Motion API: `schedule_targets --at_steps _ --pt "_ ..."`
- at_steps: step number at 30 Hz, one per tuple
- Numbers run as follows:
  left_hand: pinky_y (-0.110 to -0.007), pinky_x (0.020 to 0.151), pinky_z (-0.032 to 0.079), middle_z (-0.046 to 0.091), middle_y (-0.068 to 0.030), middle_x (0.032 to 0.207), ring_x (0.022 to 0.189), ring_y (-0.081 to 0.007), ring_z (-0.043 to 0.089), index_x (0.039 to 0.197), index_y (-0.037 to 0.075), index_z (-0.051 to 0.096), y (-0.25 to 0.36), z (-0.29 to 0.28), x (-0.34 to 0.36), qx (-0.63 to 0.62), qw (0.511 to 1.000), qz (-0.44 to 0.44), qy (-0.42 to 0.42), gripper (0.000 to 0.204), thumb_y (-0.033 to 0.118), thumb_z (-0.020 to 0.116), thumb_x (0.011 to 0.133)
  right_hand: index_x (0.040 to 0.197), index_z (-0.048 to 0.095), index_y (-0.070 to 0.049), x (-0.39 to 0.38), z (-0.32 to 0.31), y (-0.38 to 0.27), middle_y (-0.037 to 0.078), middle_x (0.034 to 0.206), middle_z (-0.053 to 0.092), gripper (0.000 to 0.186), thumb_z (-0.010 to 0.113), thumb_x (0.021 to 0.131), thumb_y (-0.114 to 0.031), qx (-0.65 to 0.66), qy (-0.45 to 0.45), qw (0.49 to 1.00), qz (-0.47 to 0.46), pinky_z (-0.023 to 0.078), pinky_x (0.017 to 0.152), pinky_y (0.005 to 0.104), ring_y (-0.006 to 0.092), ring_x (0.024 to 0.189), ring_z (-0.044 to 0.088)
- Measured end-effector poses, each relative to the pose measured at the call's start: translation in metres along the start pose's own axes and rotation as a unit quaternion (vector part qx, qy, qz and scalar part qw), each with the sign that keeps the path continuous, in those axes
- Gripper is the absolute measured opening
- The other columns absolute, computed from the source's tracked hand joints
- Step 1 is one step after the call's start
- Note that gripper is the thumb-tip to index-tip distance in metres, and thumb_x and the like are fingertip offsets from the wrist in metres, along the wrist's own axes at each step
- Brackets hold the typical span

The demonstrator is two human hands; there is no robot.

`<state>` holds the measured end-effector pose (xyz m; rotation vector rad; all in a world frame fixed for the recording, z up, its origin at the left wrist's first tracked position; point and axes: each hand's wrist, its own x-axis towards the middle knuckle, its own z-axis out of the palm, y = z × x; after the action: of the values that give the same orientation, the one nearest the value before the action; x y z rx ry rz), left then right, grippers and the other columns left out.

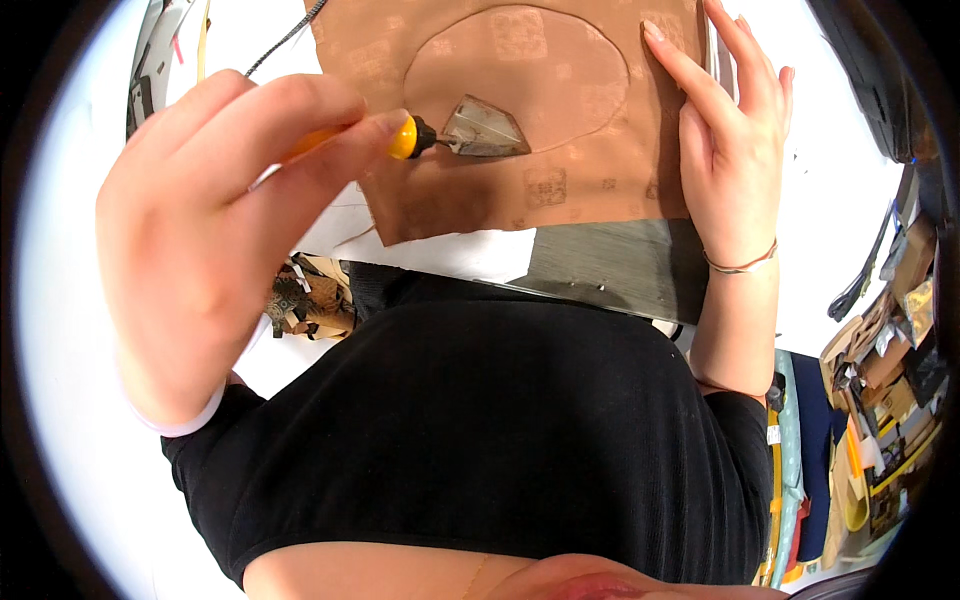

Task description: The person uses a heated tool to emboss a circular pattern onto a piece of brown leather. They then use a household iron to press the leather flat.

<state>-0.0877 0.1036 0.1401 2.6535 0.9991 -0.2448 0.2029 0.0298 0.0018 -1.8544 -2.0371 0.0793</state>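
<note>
My left hand [205, 210] grips the yellow handle [403, 138] of a small trowel-like tool, its fingers closed round it. The tool's flat, pointed metal blade [485, 128] is over a brown leather-like sheet [450, 205], at the lower left of a rounded outline on it. Whether the blade touches the sheet I cannot tell. At the sheet's right edge, my right hand [735, 135] is open with fingers spread, the index fingertip on the brown surface. Darker square motifs mark the sheet.
Under the sheet are white paper [480, 255] and a dark grey board [620, 262] near the table edge. A black-and-white braided cord [287, 40] runs past my left hand; where it ends is hidden. Scraps [318, 298] lie lower left, and cluttered materials [890, 390] fill the right side.
</note>
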Motion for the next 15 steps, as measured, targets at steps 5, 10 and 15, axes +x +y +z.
schedule_targets --at_steps 5,10,15 --pt "-0.029 0.080 0.058 0.073 -0.0120 0.111 0.096 -0.0219 0.072 0.119 0.000 0.077 -0.030 0.005 -0.011 -0.065 0.993 0.044 0.085 0.028 -0.007 0.071 0.092 0.131 0.077 -0.017 -0.005 -0.004 0.009 0.015 0.154 0.059 0.045 0.060 0.094 0.004 0.041 0.074 0.996 -0.043 0.033 0.124 0.0541 0.0357 0.138 0.058" --pt "-0.026 0.089 0.057 0.072 -0.0112 0.120 0.102 -0.0157 0.069 0.136 0.003 0.071 -0.041 0.020 -0.019 -0.198 0.954 -0.032 0.225 0.041 -0.006 0.071 0.096 0.127 0.070 0.003 -0.007 -0.039 0.009 0.016 0.127 0.070 0.029 0.049 0.107 0.000 0.154 0.200 0.965 -0.066 0.054 0.102 0.0364 0.0245 0.117 0.067" --pt "-0.040 0.102 0.056 0.065 -0.0193 0.127 0.117 -0.0282 0.069 0.138 -0.001 0.057 0.014 0.010 0.008 -0.348 0.860 -0.069 0.368 0.042 -0.010 0.060 0.097 0.135 0.068 0.006 0.011 -0.080 -0.061 0.013 0.116 0.077 0.032 0.053 0.113 -0.011 0.388 -0.067 0.918 0.049 0.056 0.099 0.0329 0.0201 0.109 0.072"
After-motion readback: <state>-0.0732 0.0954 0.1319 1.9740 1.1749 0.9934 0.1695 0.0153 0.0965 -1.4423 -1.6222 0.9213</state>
